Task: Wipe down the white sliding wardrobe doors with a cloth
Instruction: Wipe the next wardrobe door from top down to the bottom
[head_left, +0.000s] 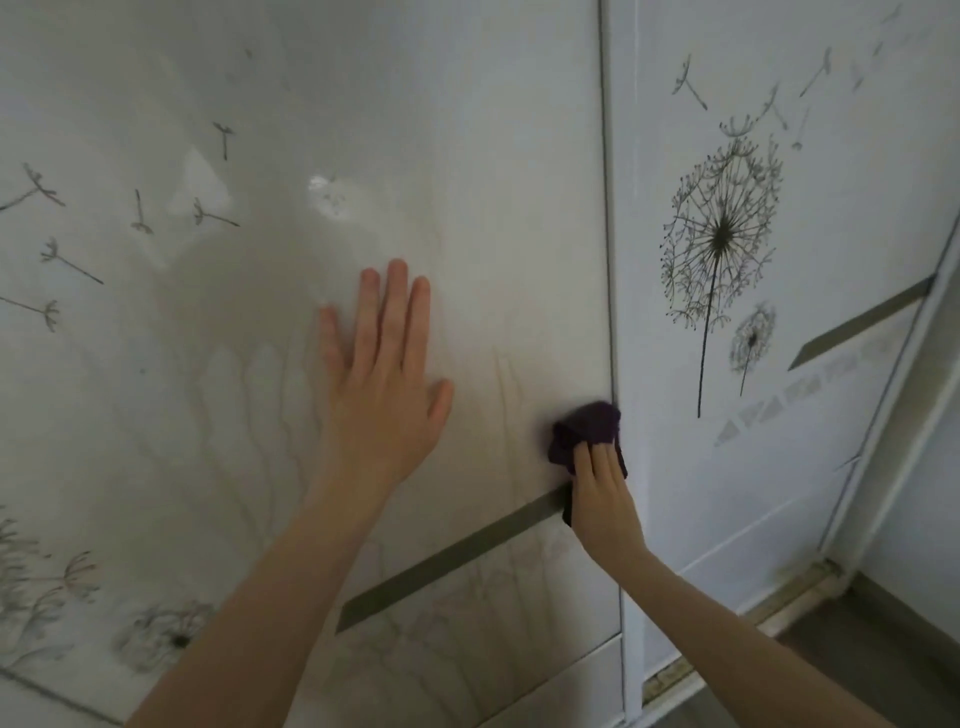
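Two bare hands on a glossy white sliding wardrobe door (467, 156) printed with grey dandelion motifs.

The left hand (384, 374) lies flat and fully open against the door panel, fingers spread, holding nothing. The right hand (602, 488) presses a crumpled dark purple cloth (587, 426) against the door's right edge, fingers extended over the cloth, just above a flat olive-grey horizontal band (447, 558). The cloth touches the grey vertical frame strip (608, 208) that separates this door from the neighbouring white door (831, 156), which carries a large black dandelion print (722, 239).
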